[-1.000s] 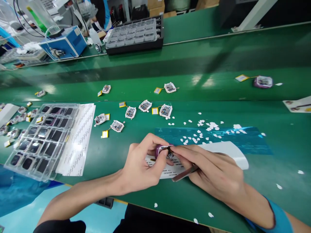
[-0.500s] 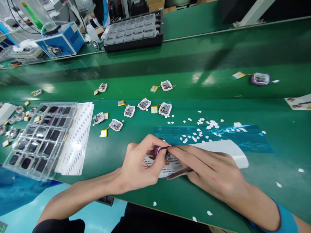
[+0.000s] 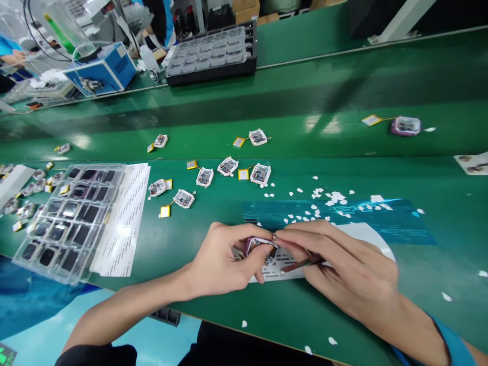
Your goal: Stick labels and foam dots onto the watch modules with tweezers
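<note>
My left hand (image 3: 224,264) is closed round a purple watch case (image 3: 248,246), tilted, with a pale inner frame showing. Tweezers (image 3: 299,264) lie in my right hand (image 3: 345,267), their metal end pointing left below the fingers. The right thumb and forefinger are pinched at the case's right edge; any small piece between them is too small to make out. Under both hands is a white printed sticker sheet (image 3: 368,239), curled at its right end. Behind it a blue film strip (image 3: 407,223) carries several small white stickers (image 3: 337,197).
Several white watch cases with circuit boards (image 3: 184,199) and wired batteries (image 3: 165,211) lie beyond my hands. A clear compartment tray (image 3: 23,264) of dark screens rests over printed sheets (image 3: 124,244) at left. A purple case (image 3: 406,126) sits far right, a black tray (image 3: 213,76) at the back.
My right hand has shifted slightly right, and its fingers have lifted partly off the watch case. More of the case's inside shows now. The tweezers moved right with the hand.
</note>
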Demonstrator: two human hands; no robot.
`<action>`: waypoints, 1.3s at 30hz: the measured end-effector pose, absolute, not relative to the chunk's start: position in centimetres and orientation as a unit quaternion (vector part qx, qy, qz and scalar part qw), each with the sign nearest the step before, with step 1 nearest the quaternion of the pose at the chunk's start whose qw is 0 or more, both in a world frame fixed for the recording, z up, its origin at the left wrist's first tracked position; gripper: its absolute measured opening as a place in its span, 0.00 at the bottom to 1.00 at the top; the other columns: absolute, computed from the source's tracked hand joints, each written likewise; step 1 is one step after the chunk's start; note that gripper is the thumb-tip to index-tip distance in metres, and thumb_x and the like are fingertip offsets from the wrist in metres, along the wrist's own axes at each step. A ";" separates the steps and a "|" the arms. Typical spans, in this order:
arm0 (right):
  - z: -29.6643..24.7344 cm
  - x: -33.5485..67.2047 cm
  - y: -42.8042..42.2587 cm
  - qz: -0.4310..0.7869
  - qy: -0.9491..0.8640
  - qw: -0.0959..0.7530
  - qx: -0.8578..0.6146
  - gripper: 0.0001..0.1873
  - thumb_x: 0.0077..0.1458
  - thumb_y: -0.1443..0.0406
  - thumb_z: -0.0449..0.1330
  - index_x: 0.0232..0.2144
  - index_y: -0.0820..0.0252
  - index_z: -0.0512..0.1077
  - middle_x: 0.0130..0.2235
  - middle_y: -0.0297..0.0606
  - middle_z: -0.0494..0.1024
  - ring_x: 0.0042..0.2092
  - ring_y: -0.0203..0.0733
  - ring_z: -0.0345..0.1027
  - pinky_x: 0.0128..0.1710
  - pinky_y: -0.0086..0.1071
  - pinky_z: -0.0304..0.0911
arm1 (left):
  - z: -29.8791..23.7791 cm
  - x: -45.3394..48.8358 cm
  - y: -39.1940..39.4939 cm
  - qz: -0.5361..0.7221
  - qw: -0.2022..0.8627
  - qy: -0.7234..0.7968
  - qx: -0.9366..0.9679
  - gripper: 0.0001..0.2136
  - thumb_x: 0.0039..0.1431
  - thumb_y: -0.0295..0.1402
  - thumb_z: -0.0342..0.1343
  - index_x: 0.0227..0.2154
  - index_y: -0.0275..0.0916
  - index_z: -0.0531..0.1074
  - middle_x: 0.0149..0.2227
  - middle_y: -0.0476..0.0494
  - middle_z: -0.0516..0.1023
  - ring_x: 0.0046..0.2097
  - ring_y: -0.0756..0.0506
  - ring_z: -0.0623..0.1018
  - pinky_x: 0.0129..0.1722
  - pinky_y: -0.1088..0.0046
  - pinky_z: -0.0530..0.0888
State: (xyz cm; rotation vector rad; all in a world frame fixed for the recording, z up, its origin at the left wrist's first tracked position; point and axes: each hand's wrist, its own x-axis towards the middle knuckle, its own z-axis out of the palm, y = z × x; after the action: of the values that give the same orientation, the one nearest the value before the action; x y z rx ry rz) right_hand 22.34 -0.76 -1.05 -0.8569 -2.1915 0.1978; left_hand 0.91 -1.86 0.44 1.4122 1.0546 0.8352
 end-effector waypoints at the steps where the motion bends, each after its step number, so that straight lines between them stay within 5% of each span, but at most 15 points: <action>1: -1.2 22.4 -0.8 0.058 -0.858 0.383 -0.336 0.26 0.60 0.85 0.49 0.49 0.55 0.74 0.43 0.36 0.83 0.40 0.37 0.80 0.38 0.28 0.77 | 0.5 0.9 -1.8 0.347 0.590 0.446 0.577 0.07 0.65 0.30 0.58 0.36 0.33 0.80 0.20 0.49 0.78 0.22 0.47 0.83 0.20 0.83 0.71; 6: -2.0 23.1 -0.7 -0.037 -0.900 0.341 -0.270 0.18 0.67 0.77 0.54 0.56 0.65 0.73 0.48 0.45 0.84 0.41 0.43 0.81 0.37 0.34 0.78 | 0.9 0.9 -1.5 0.329 0.655 0.436 0.522 0.07 0.63 0.31 0.58 0.36 0.34 0.79 0.19 0.50 0.75 0.22 0.46 0.82 0.20 0.81 0.70; 9: -2.0 23.1 -0.4 -0.064 -0.905 0.328 -0.264 0.26 0.70 0.76 0.51 0.67 0.72 0.64 0.48 0.49 0.84 0.42 0.47 0.82 0.36 0.36 0.78 | 1.2 0.7 -1.4 0.332 0.656 0.440 0.516 0.05 0.62 0.31 0.59 0.35 0.34 0.77 0.20 0.51 0.74 0.20 0.46 0.81 0.18 0.81 0.68; 13: -1.7 23.1 0.0 -0.086 -0.889 0.308 -0.327 0.40 0.62 0.83 0.51 0.74 0.65 0.55 0.55 0.43 0.81 0.43 0.43 0.83 0.35 0.32 0.79 | 1.4 0.5 -1.3 0.332 0.642 0.445 0.529 0.04 0.61 0.30 0.60 0.36 0.35 0.76 0.27 0.48 0.78 0.20 0.48 0.81 0.17 0.80 0.69; 15: -1.8 23.3 0.0 -0.080 -0.895 0.313 -0.308 0.40 0.64 0.82 0.51 0.75 0.62 0.54 0.58 0.43 0.79 0.43 0.41 0.82 0.35 0.32 0.78 | 1.3 0.5 -1.3 0.326 0.640 0.443 0.537 0.04 0.62 0.30 0.59 0.37 0.36 0.76 0.26 0.49 0.78 0.22 0.47 0.82 0.18 0.80 0.70; 19: -2.1 23.7 -0.4 -0.102 -0.906 0.316 -0.263 0.29 0.71 0.76 0.51 0.71 0.71 0.60 0.57 0.48 0.80 0.41 0.43 0.81 0.34 0.36 0.75 | 1.0 0.7 -1.5 0.328 0.653 0.436 0.525 0.04 0.62 0.29 0.58 0.39 0.36 0.74 0.26 0.50 0.77 0.24 0.47 0.83 0.24 0.78 0.76; 25: -2.0 24.3 -0.3 -0.150 -0.913 0.283 -0.251 0.18 0.70 0.75 0.53 0.57 0.70 0.75 0.54 0.46 0.82 0.39 0.41 0.78 0.34 0.36 0.70 | 0.6 0.7 -1.6 0.348 0.642 0.457 0.507 0.05 0.62 0.29 0.59 0.40 0.37 0.71 0.26 0.50 0.78 0.23 0.47 0.83 0.23 0.80 0.75; 32: -1.9 24.0 -0.5 -0.129 -0.916 0.291 -0.245 0.16 0.67 0.75 0.56 0.55 0.69 0.75 0.52 0.45 0.83 0.40 0.43 0.77 0.33 0.36 0.72 | 0.1 1.0 -2.1 0.360 0.586 0.474 0.550 0.05 0.62 0.28 0.59 0.39 0.38 0.70 0.25 0.52 0.79 0.24 0.47 0.84 0.22 0.81 0.76; 39: -0.5 22.8 -1.4 -0.175 -0.923 0.236 -0.250 0.19 0.66 0.75 0.50 0.50 0.72 0.77 0.49 0.51 0.84 0.38 0.45 0.77 0.29 0.36 0.71 | -0.3 1.4 -2.9 0.386 0.445 0.465 0.661 0.02 0.65 0.27 0.55 0.39 0.39 0.69 0.28 0.49 0.82 0.25 0.50 0.83 0.26 0.81 0.79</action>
State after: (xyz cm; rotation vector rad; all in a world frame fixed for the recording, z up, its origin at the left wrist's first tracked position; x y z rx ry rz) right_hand 22.77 -1.43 -0.54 -0.6850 -2.5314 -0.4797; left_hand 1.43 -2.86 -0.29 1.6375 1.1522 0.9572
